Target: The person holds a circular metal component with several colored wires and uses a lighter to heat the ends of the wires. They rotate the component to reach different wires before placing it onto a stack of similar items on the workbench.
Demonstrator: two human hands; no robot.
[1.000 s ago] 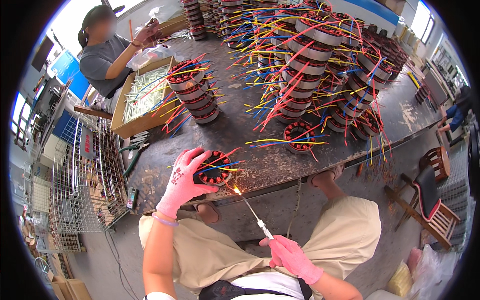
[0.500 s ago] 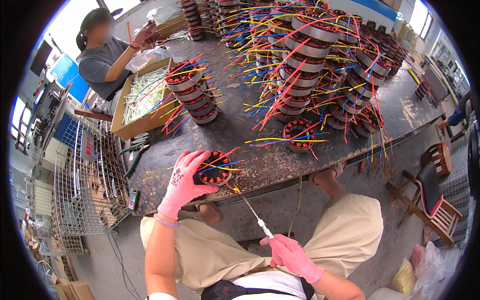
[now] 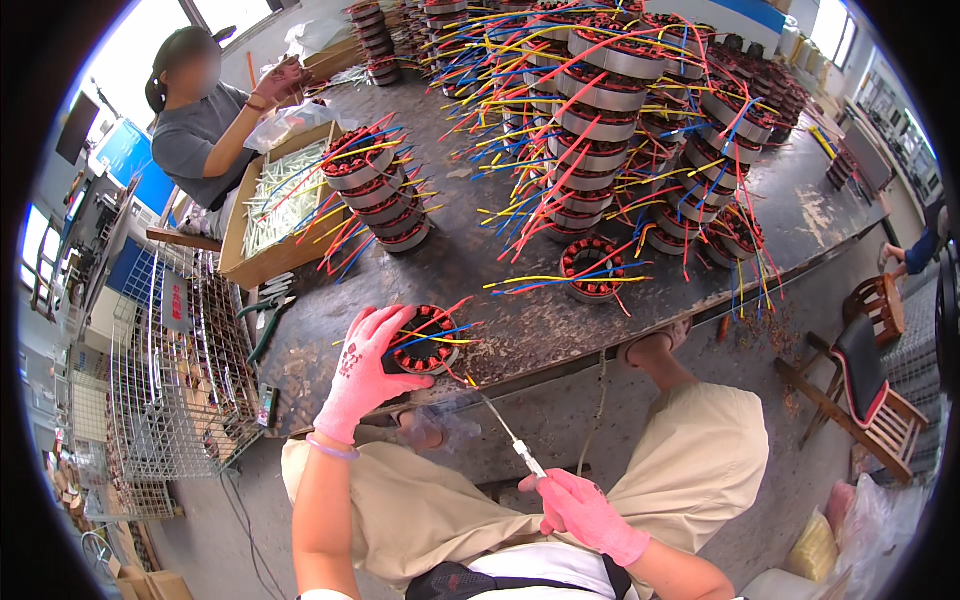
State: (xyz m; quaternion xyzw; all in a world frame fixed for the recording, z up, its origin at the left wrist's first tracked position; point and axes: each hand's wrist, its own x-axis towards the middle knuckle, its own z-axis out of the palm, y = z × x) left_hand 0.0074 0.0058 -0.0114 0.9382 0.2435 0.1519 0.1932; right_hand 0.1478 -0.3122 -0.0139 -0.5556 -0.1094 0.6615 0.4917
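My left hand [image 3: 366, 364], in a pink glove, grips the left side of a wound motor stator [image 3: 460, 341] near the table's front edge, fingers over its far rim and thumb along the near side. Red, blue and yellow wires stick out of the stator. My gloved right hand [image 3: 580, 510] is closed round a slim tool [image 3: 516, 442] with a white handle and a long thin metal shaft. The shaft's tip lies close to a short red-and-yellow wire end [image 3: 472, 381] at the stator's near side; contact cannot be made out. A faint haze hangs below the table edge.
Another stator [image 3: 592, 270] lies flat to the right. Behind stand stacked stators [image 3: 380, 200] and taller stacks [image 3: 600, 130] with wires jutting out. A cardboard box [image 3: 240, 262] of white sleeves, pliers [image 3: 268, 325] and a wire rack [image 3: 185, 370] are left. A co-worker [image 3: 200, 130] sits far left.
A wispy haze now shows beside the tool's shaft, over my foot. Both hands keep nearly the same place and hold. The view has shifted slightly.
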